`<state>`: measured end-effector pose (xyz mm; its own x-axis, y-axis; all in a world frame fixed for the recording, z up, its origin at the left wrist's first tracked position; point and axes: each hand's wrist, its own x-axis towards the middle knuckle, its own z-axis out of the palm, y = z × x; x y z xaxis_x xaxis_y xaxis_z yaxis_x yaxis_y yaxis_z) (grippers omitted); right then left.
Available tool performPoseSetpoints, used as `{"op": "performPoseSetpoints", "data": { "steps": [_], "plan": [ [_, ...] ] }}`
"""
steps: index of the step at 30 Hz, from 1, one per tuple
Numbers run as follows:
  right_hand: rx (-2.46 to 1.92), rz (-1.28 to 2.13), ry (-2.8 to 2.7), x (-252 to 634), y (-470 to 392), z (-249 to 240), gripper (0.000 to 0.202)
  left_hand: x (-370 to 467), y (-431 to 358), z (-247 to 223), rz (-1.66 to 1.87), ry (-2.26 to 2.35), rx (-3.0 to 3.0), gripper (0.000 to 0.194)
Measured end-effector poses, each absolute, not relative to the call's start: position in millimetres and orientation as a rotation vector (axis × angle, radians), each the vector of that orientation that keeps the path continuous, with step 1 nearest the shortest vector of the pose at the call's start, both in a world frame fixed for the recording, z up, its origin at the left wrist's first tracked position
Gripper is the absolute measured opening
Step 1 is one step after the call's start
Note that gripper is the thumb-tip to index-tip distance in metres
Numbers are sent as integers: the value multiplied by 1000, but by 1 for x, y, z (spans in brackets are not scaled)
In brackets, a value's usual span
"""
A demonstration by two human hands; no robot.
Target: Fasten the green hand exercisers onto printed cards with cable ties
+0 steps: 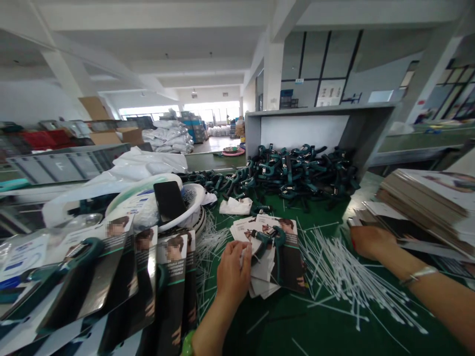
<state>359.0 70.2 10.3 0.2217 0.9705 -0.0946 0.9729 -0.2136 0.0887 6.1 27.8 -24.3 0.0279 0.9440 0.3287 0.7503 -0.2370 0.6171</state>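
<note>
My left hand (pixel 233 269) rests at the left edge of a small pile of printed cards (pixel 291 257), its fingers bent over something I cannot make out. On those cards lies a dark green hand tool (pixel 276 242). My right hand (pixel 371 241) is at the near left edge of a stack of cards (pixel 382 215) on the right, its fingertips mostly hidden. White cable ties (pixel 345 272) are spread between the two hands. More ties (pixel 211 242) lie left of my left hand.
Many dark green tools (pixel 293 173) are heaped before an open grey box (pixel 322 110). Carded tools (pixel 122 277) overlap at the left. Behind them, a black phone (pixel 169 200) leans on a white basin (pixel 193 210). A tall card stack (pixel 426 200) stands right.
</note>
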Motion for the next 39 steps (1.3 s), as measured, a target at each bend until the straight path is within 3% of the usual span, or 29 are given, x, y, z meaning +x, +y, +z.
{"op": "performPoseSetpoints", "data": {
  "steps": [9, 13, 19, 29, 39],
  "plan": [
    [2014, 244, 2346, 326, 7, 17, 43, 45, 36, -5, 713, 1743, 2228, 17],
    [1641, 568, 2736, 280, 1, 20, 40, 46, 42, -13, 810, 1669, 2004, 18],
    [1245, 933, 2809, 240, 17, 24, 40, 38, 51, -25, 962, 1496, 1794, 19],
    [1319, 881, 2777, 241, 24, 3, 39, 36, 52, -29, 1020, 1370, 1739, 17],
    [1307, 641, 2709, 239, 35, 19, 31, 36, 52, -28, 1021, 1321, 1718, 16]
  ]
}}
